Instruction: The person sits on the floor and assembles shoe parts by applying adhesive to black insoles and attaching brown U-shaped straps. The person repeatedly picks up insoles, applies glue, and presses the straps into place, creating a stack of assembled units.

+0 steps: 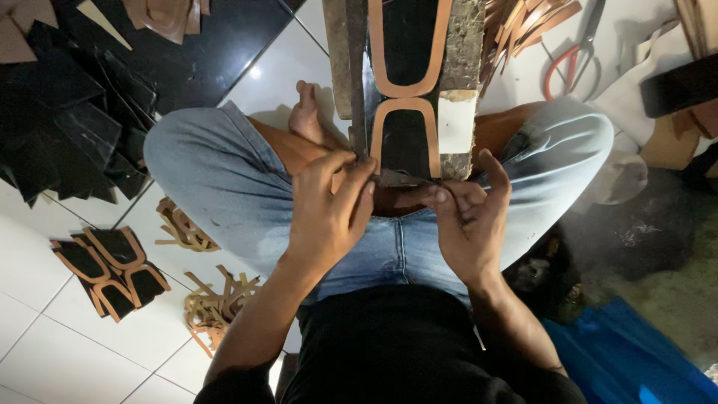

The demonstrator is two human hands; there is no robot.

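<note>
I sit cross-legged on a tiled floor with a rough work slab (464, 45) lying between my knees. On the slab lies a black leather piece (404, 127) edged with tan U-shaped trims (432, 135). My left hand (329, 213) pinches the near end of this piece at its left corner, fingers closed. My right hand (467, 224) pinches the same near edge (400, 179) from the right with thumb and forefinger, the other fingers spread upward. The two hands are a few centimetres apart over my lap.
A heap of black leather cut-outs (67, 120) lies at the left. Black pieces with tan trim (108, 269) and tan strip scraps (217, 303) lie on the tiles. Red-handled scissors (572, 56) rest at the top right, a blue sheet (621, 359) at the lower right.
</note>
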